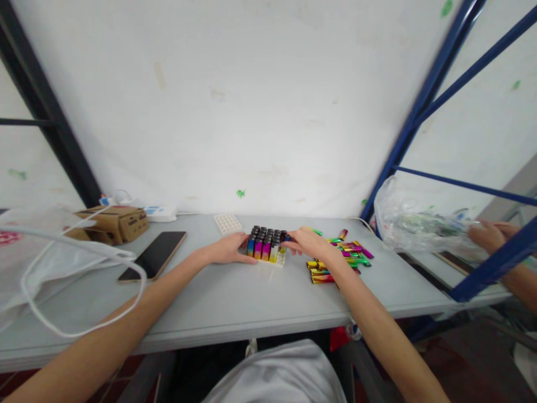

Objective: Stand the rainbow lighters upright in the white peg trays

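Note:
A white tray (278, 261) stands near the middle of the grey table (235, 302), filled with several upright rainbow-coloured lighters (265, 244) with black tops. My left hand (229, 248) rests against the tray's left side, fingers curled on it. My right hand (305, 242) is at the tray's right end, its fingers pinched at a lighter in the back corner. A loose heap of lighters (342, 258) lies flat on the table just right of my right hand.
A second empty white tray (227, 223) lies by the wall. At left are a black phone (154, 254), a cardboard box (113, 223), a white bag (46, 263) and a power strip (157, 212). Another person's hands (490, 234) handle a clear plastic bag (413, 224) beyond a blue frame (482, 274).

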The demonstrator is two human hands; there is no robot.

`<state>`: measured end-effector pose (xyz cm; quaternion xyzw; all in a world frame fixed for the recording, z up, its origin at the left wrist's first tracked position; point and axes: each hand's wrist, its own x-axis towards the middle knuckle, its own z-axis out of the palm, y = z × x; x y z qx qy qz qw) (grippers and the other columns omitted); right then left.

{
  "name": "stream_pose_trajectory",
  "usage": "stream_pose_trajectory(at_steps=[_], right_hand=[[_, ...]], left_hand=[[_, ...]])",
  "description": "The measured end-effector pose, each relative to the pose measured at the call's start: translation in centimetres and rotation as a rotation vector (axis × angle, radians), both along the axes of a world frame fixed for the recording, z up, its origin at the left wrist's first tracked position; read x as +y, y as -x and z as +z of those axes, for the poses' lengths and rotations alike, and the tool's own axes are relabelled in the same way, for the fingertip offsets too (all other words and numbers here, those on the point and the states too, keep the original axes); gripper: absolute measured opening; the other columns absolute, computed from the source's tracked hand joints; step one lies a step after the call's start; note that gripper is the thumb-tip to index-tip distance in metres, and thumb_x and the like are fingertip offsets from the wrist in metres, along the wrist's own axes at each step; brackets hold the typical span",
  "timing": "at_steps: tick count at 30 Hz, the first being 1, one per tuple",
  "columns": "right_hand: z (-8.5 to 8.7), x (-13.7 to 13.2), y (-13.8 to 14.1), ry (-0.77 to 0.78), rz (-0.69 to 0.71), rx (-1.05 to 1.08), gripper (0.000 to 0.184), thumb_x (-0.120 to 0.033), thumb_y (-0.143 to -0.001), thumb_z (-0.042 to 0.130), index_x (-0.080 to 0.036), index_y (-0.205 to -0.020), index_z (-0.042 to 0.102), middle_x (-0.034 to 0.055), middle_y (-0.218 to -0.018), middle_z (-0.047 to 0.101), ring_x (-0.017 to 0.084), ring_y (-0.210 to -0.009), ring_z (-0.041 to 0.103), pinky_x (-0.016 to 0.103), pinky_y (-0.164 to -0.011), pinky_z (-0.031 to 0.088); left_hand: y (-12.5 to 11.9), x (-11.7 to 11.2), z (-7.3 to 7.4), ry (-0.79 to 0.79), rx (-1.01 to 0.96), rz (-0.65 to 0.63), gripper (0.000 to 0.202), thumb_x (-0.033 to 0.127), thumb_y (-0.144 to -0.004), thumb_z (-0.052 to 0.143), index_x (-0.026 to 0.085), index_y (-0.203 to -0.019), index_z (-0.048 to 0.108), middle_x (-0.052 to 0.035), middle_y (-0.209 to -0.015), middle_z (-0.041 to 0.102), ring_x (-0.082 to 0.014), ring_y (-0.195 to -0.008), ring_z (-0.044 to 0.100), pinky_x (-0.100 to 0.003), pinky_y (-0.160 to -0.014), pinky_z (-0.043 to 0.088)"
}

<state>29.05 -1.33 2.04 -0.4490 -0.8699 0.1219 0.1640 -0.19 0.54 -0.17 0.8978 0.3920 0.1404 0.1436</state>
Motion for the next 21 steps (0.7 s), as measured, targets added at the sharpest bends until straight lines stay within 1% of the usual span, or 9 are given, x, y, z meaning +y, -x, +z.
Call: stream_pose_trajectory(at_steps=[3, 5, 7, 10, 12, 14, 15, 18, 21], right_hand=[[-0.1, 0.0, 0.0, -0.051, -0.119, -0.046, 0.052, -0.057, -0.090, 0.067, -0.021, -0.053, 0.062, 0.0021, -0.046, 0.059, 0.016, -0.046, 0.051, 0.027, -0.058, 0.037], [-0.1, 0.2, -0.8, -0.068, -0.124, -0.017, 0.054, -0.062, -0.089, 0.064, -0.020, -0.055, 0.065, 0.0022, -0.048, 0.061, 0.016, -0.049, 0.054, 0.027, -0.059, 0.038], [-0.1, 0.8, -2.4, -0.097, -0.128, 0.059, 0.054, -0.062, -0.095, 0.056, -0.019, -0.065, 0.071, 0.0028, -0.056, 0.067, 0.016, -0.054, 0.059, 0.027, -0.062, 0.042], [-0.7, 2.2, -5.3, -0.217, -0.248, 0.150, 0.048, -0.046, -0.103, 0.043, -0.016, -0.088, 0.076, 0.0084, -0.078, 0.076, 0.020, -0.073, 0.068, 0.030, -0.077, 0.049], [-1.5, 3.3, -7.0, -0.249, -0.282, 0.126, 0.031, -0.033, -0.098, 0.053, -0.014, -0.107, 0.075, 0.0143, -0.109, 0.077, 0.025, -0.098, 0.070, 0.037, -0.094, 0.049], [-2.3, 4.0, -8.0, -0.197, -0.209, 0.079, 0.032, -0.026, -0.090, 0.062, -0.015, -0.119, 0.072, 0.0154, -0.131, 0.069, 0.028, -0.119, 0.065, 0.041, -0.108, 0.044], [-2.6, 4.2, -8.2, -0.152, -0.163, 0.060, 0.035, -0.024, -0.088, 0.064, -0.016, -0.122, 0.072, 0.0144, -0.135, 0.067, 0.029, -0.124, 0.062, 0.042, -0.111, 0.043], [-2.9, 4.2, -8.1, -0.045, -0.082, 0.012, 0.035, -0.022, -0.088, 0.064, -0.018, -0.121, 0.073, 0.0129, -0.131, 0.069, 0.030, -0.123, 0.064, 0.044, -0.111, 0.044], [-2.6, 3.9, -7.6, -0.054, -0.071, -0.010, 0.033, -0.023, -0.087, 0.065, -0.018, -0.119, 0.074, 0.0138, -0.129, 0.070, 0.031, -0.122, 0.064, 0.045, -0.111, 0.044]], left_hand=[[0.0, -0.1, 0.2, 0.004, 0.018, 0.020, 0.065, 0.075, -0.072, 0.068, 0.016, -0.099, 0.064, -0.0097, -0.097, 0.068, -0.0289, -0.088, 0.063, -0.035, -0.078, 0.048], [0.0, -0.1, 0.2, 0.008, 0.016, 0.023, 0.065, 0.075, -0.072, 0.067, 0.016, -0.101, 0.064, -0.0101, -0.099, 0.068, -0.0293, -0.090, 0.063, -0.036, -0.079, 0.049], [0.0, 0.0, 0.1, 0.009, 0.006, 0.022, 0.065, 0.075, -0.072, 0.068, 0.017, -0.101, 0.064, -0.0100, -0.100, 0.069, -0.0294, -0.090, 0.063, -0.036, -0.080, 0.049], [0.1, 0.1, -0.1, 0.007, -0.004, 0.022, 0.065, 0.076, -0.070, 0.068, 0.018, -0.099, 0.064, -0.0092, -0.099, 0.069, -0.0290, -0.088, 0.063, -0.036, -0.079, 0.049], [0.1, 0.2, -0.2, 0.010, -0.010, 0.024, 0.066, 0.077, -0.070, 0.068, 0.018, -0.099, 0.064, -0.0087, -0.098, 0.069, -0.0286, -0.087, 0.063, -0.036, -0.078, 0.049], [0.2, 0.3, -0.2, 0.016, -0.019, 0.022, 0.067, 0.078, -0.069, 0.067, 0.019, -0.100, 0.065, -0.0084, -0.097, 0.070, -0.0284, -0.087, 0.063, -0.035, -0.077, 0.049], [0.2, 0.3, -0.2, 0.017, -0.023, 0.020, 0.068, 0.079, -0.068, 0.067, 0.019, -0.100, 0.065, -0.0083, -0.097, 0.070, -0.0283, -0.087, 0.063, -0.035, -0.077, 0.049], [0.2, 0.3, -0.2, 0.015, -0.021, 0.016, 0.069, 0.079, -0.068, 0.068, 0.019, -0.102, 0.065, -0.0084, -0.098, 0.070, -0.0286, -0.088, 0.064, -0.035, -0.079, 0.049], [0.2, 0.2, -0.1, 0.013, -0.005, 0.020, 0.067, 0.077, -0.070, 0.068, 0.018, -0.102, 0.065, -0.0094, -0.100, 0.070, -0.0290, -0.090, 0.064, -0.036, -0.081, 0.050]])
